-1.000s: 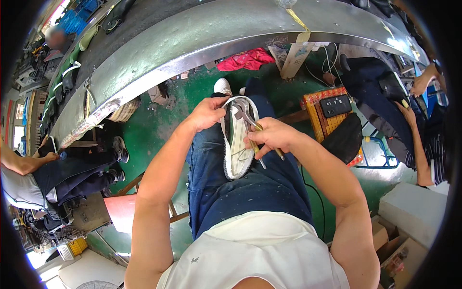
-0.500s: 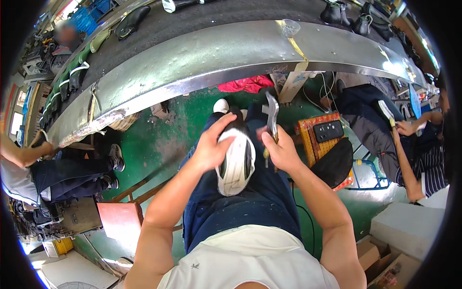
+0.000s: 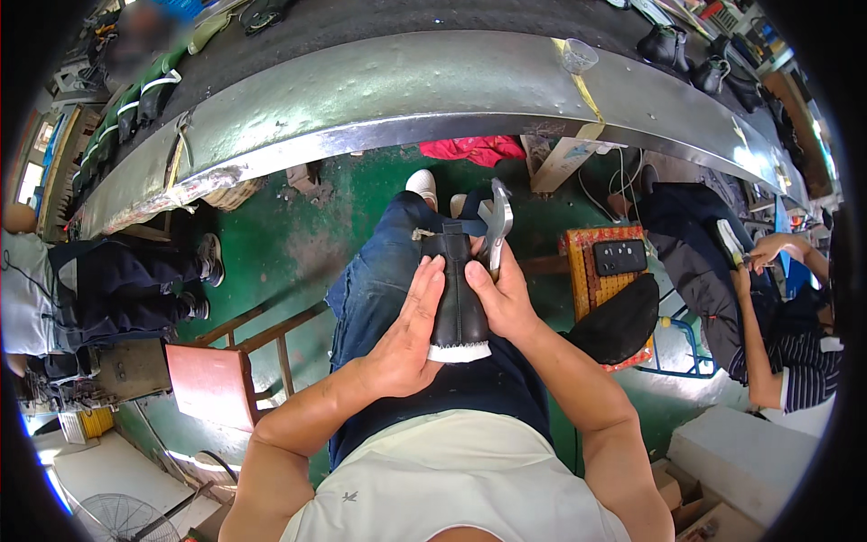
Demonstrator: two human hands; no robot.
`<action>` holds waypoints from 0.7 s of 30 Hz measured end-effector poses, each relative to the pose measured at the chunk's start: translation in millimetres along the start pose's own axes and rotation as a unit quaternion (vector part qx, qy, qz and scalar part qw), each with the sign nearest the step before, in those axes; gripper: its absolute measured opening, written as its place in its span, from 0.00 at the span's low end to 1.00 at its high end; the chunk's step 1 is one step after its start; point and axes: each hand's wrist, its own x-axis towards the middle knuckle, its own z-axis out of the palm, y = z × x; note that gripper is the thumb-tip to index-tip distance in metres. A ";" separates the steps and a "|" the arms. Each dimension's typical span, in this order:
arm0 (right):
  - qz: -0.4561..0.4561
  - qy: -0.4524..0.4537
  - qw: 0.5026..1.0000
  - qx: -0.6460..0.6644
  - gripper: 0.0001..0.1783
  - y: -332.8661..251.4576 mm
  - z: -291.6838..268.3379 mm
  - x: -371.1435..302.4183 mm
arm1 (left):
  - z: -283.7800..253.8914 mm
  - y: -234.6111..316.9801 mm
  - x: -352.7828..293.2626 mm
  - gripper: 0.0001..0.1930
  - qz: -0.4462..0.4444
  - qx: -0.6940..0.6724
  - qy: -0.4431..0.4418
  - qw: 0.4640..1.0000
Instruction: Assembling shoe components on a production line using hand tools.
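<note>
Shoe [image 3: 459,312], black, one: over my jeans [image 3: 381,262], between my hands. Left hand [image 3: 408,339]: opened flat, fingers straight along its left side. Right hand [image 3: 506,303]: clamped on pincers [image 3: 498,221], thumb against its right side. Long axis: away from me, white toothed edge nearest, strap end farthest.
</note>
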 end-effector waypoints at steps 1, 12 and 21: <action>0.003 0.001 1.000 0.000 0.22 1.0 0.0 1.0 | 0.4 0.9 -0.5 0.55 -0.002 -0.002 -0.002 1.000; 0.001 -0.034 0.999 -0.035 0.20 9.8 1.4 21.8 | 6.9 4.2 0.4 0.48 -0.083 -0.039 0.010 0.996; 0.001 -0.029 0.998 -0.062 0.20 9.6 -1.1 24.9 | -9.3 18.0 28.1 0.35 -0.100 0.030 -0.003 0.995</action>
